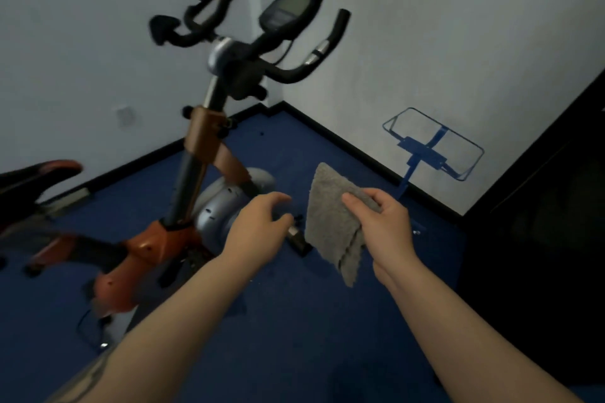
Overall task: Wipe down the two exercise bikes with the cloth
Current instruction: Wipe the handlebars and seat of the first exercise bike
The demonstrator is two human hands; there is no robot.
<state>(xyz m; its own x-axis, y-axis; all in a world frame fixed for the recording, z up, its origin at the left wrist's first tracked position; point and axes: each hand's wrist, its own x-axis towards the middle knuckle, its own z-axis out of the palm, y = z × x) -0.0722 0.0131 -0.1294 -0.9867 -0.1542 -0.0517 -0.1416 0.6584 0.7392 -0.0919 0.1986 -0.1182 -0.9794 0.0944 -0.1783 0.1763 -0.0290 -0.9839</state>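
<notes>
Right hand (381,226): gripping the grey cloth (334,226) at its right edge, fingers curled round it – the cloth is hanging folded in the air, low and right of centre.
Left hand (258,226): hovering just left of the cloth, fingers loosely bent and holding nothing; not touching the cloth.
Exercise bike (196,173): standing on the left, orange and black frame, silver flywheel cover (226,196) sitting near the floor behind the left hand.
Handlebars (294,72): black, sticking up at the far end with a small console (289,6) between them – a bit blurry.
Saddle (36,177): poking in at the left edge, black and red.
Second set of handlebars (209,0): showing further back by the wall, can't tell much more about that bike.
Floor (294,321): blue carpet running under everything.
Blue mop frame (432,147): leaning on the white wall (458,42) at the far right.
</notes>
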